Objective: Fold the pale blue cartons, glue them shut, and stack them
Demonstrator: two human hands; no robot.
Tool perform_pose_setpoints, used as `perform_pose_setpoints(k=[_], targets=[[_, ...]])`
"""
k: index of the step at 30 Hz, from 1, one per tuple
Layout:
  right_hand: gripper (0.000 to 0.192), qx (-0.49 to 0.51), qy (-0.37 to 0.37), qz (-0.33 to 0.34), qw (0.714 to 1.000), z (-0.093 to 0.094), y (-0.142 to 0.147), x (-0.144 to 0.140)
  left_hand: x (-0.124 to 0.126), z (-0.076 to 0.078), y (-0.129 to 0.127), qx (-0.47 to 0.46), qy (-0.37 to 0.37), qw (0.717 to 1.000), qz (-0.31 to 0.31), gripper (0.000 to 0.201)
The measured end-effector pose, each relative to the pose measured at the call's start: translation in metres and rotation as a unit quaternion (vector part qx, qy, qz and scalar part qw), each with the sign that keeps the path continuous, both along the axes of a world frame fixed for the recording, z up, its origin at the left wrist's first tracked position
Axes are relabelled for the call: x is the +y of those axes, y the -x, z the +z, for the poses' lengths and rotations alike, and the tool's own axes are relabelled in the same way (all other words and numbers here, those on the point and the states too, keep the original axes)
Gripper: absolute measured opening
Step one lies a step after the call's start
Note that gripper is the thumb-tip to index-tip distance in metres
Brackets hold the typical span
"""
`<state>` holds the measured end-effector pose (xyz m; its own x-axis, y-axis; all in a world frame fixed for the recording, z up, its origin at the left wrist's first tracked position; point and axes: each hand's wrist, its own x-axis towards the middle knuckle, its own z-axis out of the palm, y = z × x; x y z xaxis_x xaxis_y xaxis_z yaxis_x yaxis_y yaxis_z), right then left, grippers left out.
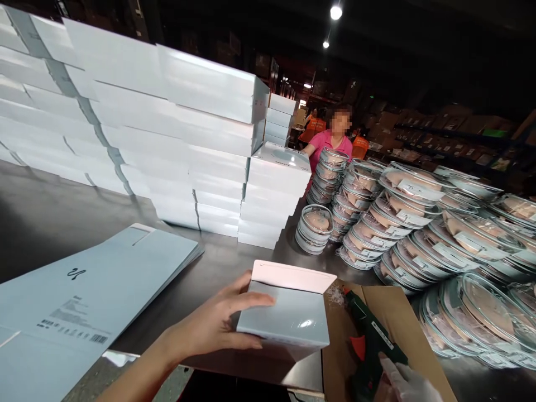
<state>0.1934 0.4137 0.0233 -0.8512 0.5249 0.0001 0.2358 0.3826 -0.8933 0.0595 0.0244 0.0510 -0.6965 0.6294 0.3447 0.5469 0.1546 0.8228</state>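
My left hand (226, 312) grips a pale blue carton (285, 312) at its left end, fingers on top and thumb along the near side. The carton's far flap (293, 275) stands up, showing a whitish face. At the lower right, my right hand (404, 379), in a pale glove, closes on a dark green hot glue gun (371, 329) with an orange trigger and an orange tip. The gun rests over a brown cardboard sheet (419, 318); part of its handle is hidden in shadow. Whitish glue scraps (335, 294) lie by its tip.
Flat pale blue carton blanks (104, 279) lie to the left on a metal table (221, 259). A tall wall of white boxes (125, 111) stands behind. Several stacks of plastic-wrapped round containers (410, 218) crowd the right. A person in a pink shirt (322, 139) is beyond the boxes.
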Motion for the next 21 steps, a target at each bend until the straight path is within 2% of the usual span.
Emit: perform_pose_setpoints(k=[2, 3, 4, 5, 6, 7, 9, 12, 14, 16, 19, 21], targets=[[0.022, 0.038, -0.008, 0.003, 0.999, 0.014, 0.007, -0.01, 0.0, 0.0, 0.001, 0.001, -0.002, 1.0, 0.0, 0.048], [0.037, 0.076, 0.0, 0.03, 0.997, 0.022, 0.014, -0.02, 0.0, 0.0, 0.001, 0.001, -0.006, 1.0, 0.0, 0.047], [0.062, 0.121, 0.004, 0.077, 0.99, 0.029, 0.023, -0.032, 0.0, -0.001, 0.001, -0.001, -0.01, 1.0, 0.0, 0.046], [0.085, 0.144, 0.011, 0.158, 0.977, 0.035, 0.032, -0.044, 0.0, -0.003, 0.0, -0.003, -0.012, 1.0, 0.001, 0.045], [0.1, 0.158, 0.013, 0.239, 0.958, 0.04, 0.041, -0.056, 0.001, -0.006, 0.0, 0.0, -0.015, 1.0, 0.001, 0.044], [0.108, 0.158, 0.011, 0.307, 0.938, 0.043, 0.047, -0.066, 0.003, -0.01, -0.001, 0.011, -0.029, 1.0, 0.003, 0.043], [0.104, 0.157, -0.008, 0.379, 0.912, 0.044, 0.055, -0.078, 0.009, -0.022, -0.002, 0.049, -0.091, 0.994, 0.022, 0.042], [0.083, 0.196, -0.072, 0.379, 0.902, 0.04, 0.053, -0.085, 0.018, -0.042, -0.003, 0.111, -0.209, 0.97, 0.053, 0.05], [0.076, 0.221, -0.12, 0.387, 0.887, 0.038, 0.05, -0.089, 0.02, -0.047, -0.003, 0.135, -0.233, 0.962, 0.046, 0.052], [0.07, 0.259, -0.169, 0.405, 0.86, 0.039, 0.052, -0.096, 0.017, -0.043, -0.005, 0.165, -0.189, 0.968, 0.03, 0.04], [0.063, 0.311, -0.233, 0.424, 0.818, 0.037, 0.06, -0.104, 0.01, -0.026, -0.006, 0.202, -0.078, 0.976, 0.021, 0.022], [0.061, 0.325, -0.266, 0.42, 0.804, 0.033, 0.062, -0.106, 0.008, -0.017, -0.006, 0.179, -0.066, 0.982, 0.001, 0.023]])
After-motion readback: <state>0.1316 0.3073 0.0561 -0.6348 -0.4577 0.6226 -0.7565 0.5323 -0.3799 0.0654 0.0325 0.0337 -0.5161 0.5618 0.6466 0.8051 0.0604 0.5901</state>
